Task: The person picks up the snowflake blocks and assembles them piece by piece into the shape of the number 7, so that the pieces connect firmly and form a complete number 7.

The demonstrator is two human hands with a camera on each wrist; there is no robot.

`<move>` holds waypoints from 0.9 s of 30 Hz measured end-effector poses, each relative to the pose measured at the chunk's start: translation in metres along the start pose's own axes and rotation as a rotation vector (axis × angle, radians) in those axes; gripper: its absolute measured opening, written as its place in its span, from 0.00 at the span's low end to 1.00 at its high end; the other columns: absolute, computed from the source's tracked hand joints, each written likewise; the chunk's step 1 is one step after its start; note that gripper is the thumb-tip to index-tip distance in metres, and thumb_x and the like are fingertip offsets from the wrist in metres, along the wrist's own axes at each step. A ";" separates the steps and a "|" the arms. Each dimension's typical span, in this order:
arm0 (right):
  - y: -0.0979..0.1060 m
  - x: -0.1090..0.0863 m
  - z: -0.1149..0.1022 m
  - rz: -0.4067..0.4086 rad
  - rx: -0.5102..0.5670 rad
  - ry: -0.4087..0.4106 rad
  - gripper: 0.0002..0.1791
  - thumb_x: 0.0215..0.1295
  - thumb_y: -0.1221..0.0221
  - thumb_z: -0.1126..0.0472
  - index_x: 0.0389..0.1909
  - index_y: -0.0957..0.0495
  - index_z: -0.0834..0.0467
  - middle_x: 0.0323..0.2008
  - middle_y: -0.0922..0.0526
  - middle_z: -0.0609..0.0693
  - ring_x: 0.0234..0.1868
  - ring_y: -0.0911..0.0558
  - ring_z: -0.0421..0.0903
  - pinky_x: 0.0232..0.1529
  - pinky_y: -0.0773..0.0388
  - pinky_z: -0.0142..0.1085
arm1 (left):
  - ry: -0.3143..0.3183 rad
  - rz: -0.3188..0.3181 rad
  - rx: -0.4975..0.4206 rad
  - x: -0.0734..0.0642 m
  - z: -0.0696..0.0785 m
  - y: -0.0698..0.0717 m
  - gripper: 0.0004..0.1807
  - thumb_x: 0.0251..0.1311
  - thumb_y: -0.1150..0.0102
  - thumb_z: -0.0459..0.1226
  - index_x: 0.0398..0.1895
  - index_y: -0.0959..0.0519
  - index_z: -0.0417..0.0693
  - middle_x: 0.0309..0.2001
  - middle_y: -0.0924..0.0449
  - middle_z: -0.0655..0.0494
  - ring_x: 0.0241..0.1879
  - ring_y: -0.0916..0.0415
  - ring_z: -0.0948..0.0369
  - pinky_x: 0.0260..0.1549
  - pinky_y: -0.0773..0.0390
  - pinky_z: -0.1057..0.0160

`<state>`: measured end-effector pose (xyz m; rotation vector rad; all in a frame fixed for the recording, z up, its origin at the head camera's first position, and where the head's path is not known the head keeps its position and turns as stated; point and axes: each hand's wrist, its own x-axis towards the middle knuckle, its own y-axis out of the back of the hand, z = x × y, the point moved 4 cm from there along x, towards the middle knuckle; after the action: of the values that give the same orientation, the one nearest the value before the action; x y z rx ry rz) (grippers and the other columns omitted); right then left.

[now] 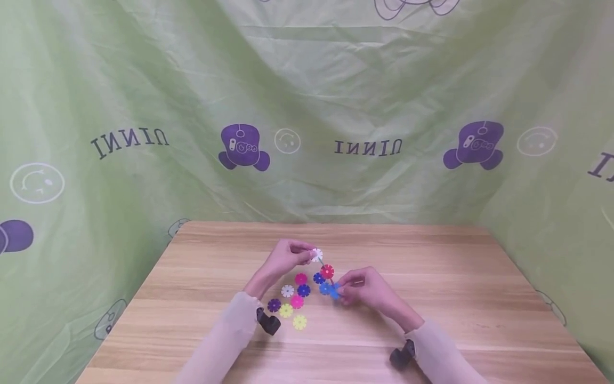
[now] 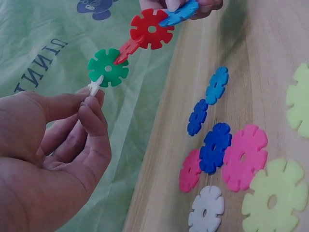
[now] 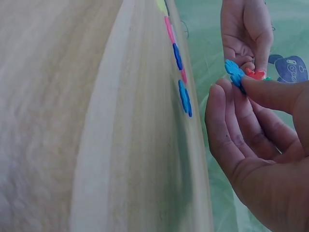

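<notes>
Both hands hold up a chain of slotted plastic snowflake discs joined edge to edge. My left hand point(image 1: 287, 259) pinches the white disc point(image 2: 95, 85) at one end between thumb and fingers. From there follow a green disc point(image 2: 116, 76), a tilted red disc point(image 2: 128, 50) and a second red disc point(image 2: 161, 37). At the other end is a light blue disc point(image 2: 179, 14), pinched by my right hand point(image 1: 368, 288). In the right wrist view, thumb and fingertips meet on that light blue disc, and the left hand shows beyond it.
Loose discs lie on the wooden table point(image 1: 220, 341) below the chain: light blue point(image 2: 217, 86), dark blue point(image 2: 208, 155), pink point(image 2: 252, 145), white point(image 1: 284, 293), purple point(image 1: 271, 308) and yellow point(image 1: 299, 326). A green printed curtain point(image 1: 307, 186) hangs behind the table and at both sides.
</notes>
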<state>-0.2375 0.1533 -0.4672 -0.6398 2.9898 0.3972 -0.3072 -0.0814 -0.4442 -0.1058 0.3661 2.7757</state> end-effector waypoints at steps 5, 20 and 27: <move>0.006 0.002 0.003 0.059 0.046 -0.015 0.15 0.66 0.32 0.66 0.50 0.17 0.69 0.40 0.10 0.63 0.38 0.09 0.55 0.45 0.09 0.45 | -0.015 0.030 -0.063 0.005 -0.003 -0.003 0.16 0.71 0.36 0.36 0.56 0.16 0.35 0.46 0.10 0.40 0.50 0.14 0.43 0.60 0.15 0.46; 0.029 0.001 0.004 0.170 0.126 -0.024 0.17 0.68 0.34 0.67 0.52 0.20 0.75 0.45 0.11 0.71 0.43 0.08 0.60 0.47 0.09 0.44 | -0.084 -0.045 0.392 0.008 -0.015 -0.024 0.12 0.61 0.28 0.34 0.47 0.13 0.40 0.39 0.11 0.51 0.36 0.17 0.61 0.37 0.15 0.64; 0.036 -0.001 0.008 0.193 0.139 -0.029 0.18 0.70 0.35 0.67 0.54 0.22 0.75 0.47 0.11 0.71 0.44 0.08 0.60 0.48 0.09 0.45 | -0.104 -0.089 0.525 0.012 -0.018 -0.031 0.13 0.56 0.22 0.38 0.43 0.12 0.43 0.36 0.12 0.55 0.34 0.19 0.63 0.39 0.16 0.63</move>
<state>-0.2517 0.1877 -0.4662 -0.3321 3.0267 0.2030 -0.3077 -0.0540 -0.4705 0.1453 1.0133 2.4910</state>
